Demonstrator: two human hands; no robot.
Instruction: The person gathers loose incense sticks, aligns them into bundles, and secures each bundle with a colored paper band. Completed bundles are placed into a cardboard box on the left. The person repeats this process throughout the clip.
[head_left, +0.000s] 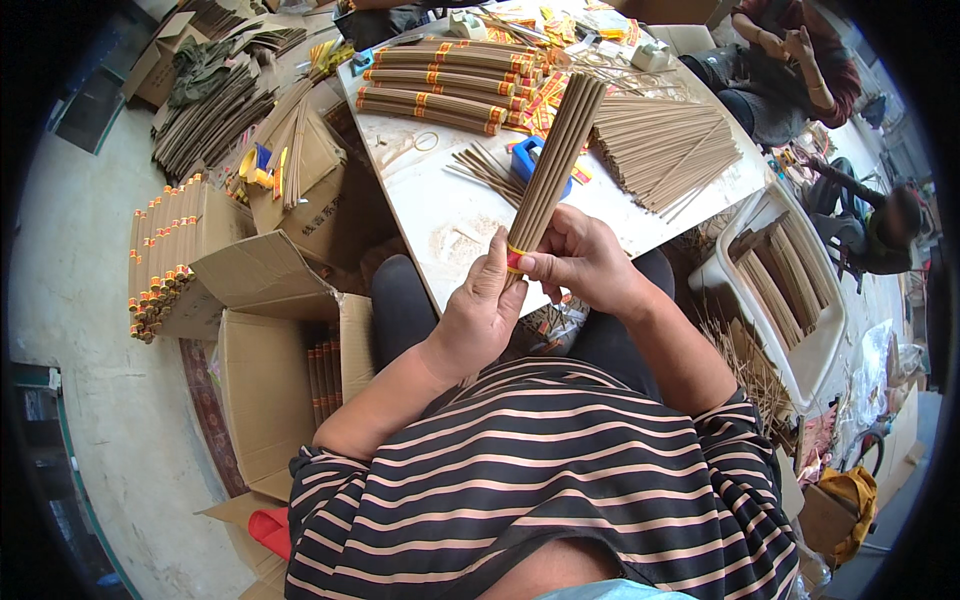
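Observation:
Upright and tilted to the right, a bundle of brown incense sticks (562, 150) stands in front of me over the near edge of the table. My left hand (478, 315) is closed round its lower end. The fingers of my right hand (595, 265) press a red and yellow paper band (515, 258) against the bundle from the right. Just behind lies a blue tape dispenser (528, 160), partly hidden by the bundle. A few loose sticks (482, 172) rest to its left. The bundle's bottom end is mostly covered by my hands.
Banded bundles (440, 95) are stacked on the white table (405, 190), with a fan of loose sticks (665, 150) at right. An open cardboard box (262, 385) stands at my left, a white crate (818, 365) of sticks at my right. Another person (790, 70) sits beyond the table.

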